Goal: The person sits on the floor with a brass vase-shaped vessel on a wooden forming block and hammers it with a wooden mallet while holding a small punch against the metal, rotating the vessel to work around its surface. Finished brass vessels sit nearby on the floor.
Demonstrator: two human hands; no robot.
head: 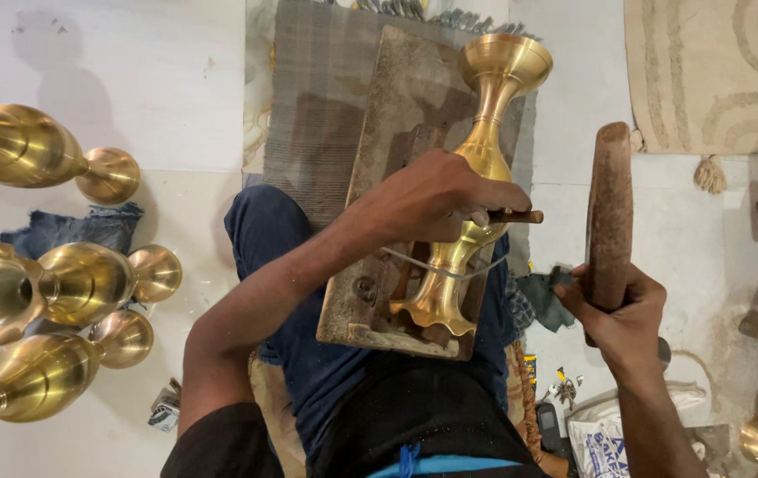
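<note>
Lying lengthwise on a worn wooden board (396, 106), a tall brass vase (476, 168) has its flared foot near the person's lap and its round mouth pointing away. The board rests across the person's legs in blue trousers (308, 354), with a grey woven mat (317, 97) under its far end on the pale tiled floor (131, 88). A thin metal band (414, 263) crosses the vase's lower stem.

The left hand (436, 199) is closed around a small dark tool (516, 216), pressed against the vase's waist, with the tool's end sticking out beyond the fingers to the right of the vase. The right hand (613, 305) is wrapped tight around the lower part of a thick wooden mallet (611, 208), held upright just right of the vase and apart from it. A bit of dark cloth (542, 296) lies between the vase's foot and that hand.

Well left of the vase, several finished brass vases (51, 283) lie on their sides on the floor, some on a blue cloth (78, 226). A beige rug (715, 71) lies far right of the vase's mouth.
</note>
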